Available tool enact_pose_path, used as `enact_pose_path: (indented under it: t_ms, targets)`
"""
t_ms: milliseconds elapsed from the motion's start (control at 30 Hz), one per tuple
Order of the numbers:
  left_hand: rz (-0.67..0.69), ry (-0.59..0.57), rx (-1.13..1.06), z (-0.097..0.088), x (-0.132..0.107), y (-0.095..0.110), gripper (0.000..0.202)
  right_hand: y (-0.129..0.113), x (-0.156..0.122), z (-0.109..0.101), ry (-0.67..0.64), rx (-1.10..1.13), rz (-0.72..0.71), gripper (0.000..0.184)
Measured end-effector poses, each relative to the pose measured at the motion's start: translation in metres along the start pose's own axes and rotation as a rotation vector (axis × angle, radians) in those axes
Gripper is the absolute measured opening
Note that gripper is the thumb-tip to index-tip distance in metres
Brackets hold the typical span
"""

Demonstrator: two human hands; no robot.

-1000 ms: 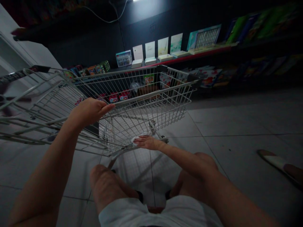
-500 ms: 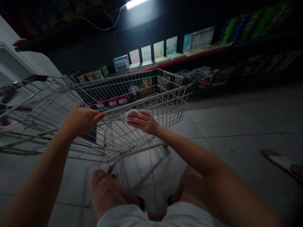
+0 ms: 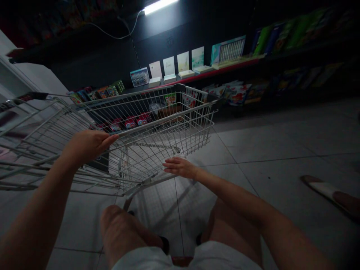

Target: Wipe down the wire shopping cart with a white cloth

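Note:
A wire shopping cart [image 3: 152, 123] stands side-on in front of me, its basket wires bare on the near side. My left hand [image 3: 88, 146] is closed over the cart's near top rail, thumb pointing along it to the right. Lower down, my right hand [image 3: 181, 167] presses a white cloth [image 3: 179, 155] against the bottom part of the basket's near side. Most of the cloth is hidden under the palm and fingers; only a pale edge shows above them.
Behind the cart, a dark shelf [image 3: 194, 77] with a red edge carries upright books and boxed sets. Colourful packets [image 3: 237, 93] fill the level below. At right, someone's foot in a shoe [image 3: 323, 187] rests on the tiled floor. Another cart part overlaps at left.
My right hand has moved down and slightly right with the cloth, from the top rail to the basket's lower side. My left hand keeps its hold on the rail. The view has shifted slightly.

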State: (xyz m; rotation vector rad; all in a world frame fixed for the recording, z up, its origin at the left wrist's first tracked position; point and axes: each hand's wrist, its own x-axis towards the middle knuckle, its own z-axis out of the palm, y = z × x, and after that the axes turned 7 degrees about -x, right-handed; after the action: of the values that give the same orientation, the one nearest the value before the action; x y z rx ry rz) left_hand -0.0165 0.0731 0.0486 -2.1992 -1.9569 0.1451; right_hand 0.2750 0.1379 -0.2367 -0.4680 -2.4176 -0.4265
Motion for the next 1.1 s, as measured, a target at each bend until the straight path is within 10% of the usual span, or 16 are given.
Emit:
enact_pose_path:
  t_ms: [200,433,600,900,1100]
  targets:
    - [0.061,0.047,0.122,0.004,-0.002,-0.004,0.066,0.047,0.083,-0.032,0.520,-0.109,0.156,0.041]
    - [0.073,0.061,0.163,0.007,-0.003,-0.007,0.065,0.025,0.000,0.031,0.230,0.173,0.304,0.032]
    - [0.071,0.073,0.173,0.008,-0.003,-0.012,0.063,0.000,-0.059,0.034,0.179,0.227,0.344,0.039]
    - [0.081,0.059,0.125,0.006,-0.006,-0.023,0.064,0.050,0.064,-0.036,0.515,-0.189,0.344,0.043]
    - [0.107,0.053,0.153,0.010,-0.009,-0.027,0.064,0.050,0.025,0.013,0.408,-0.275,0.299,0.038]
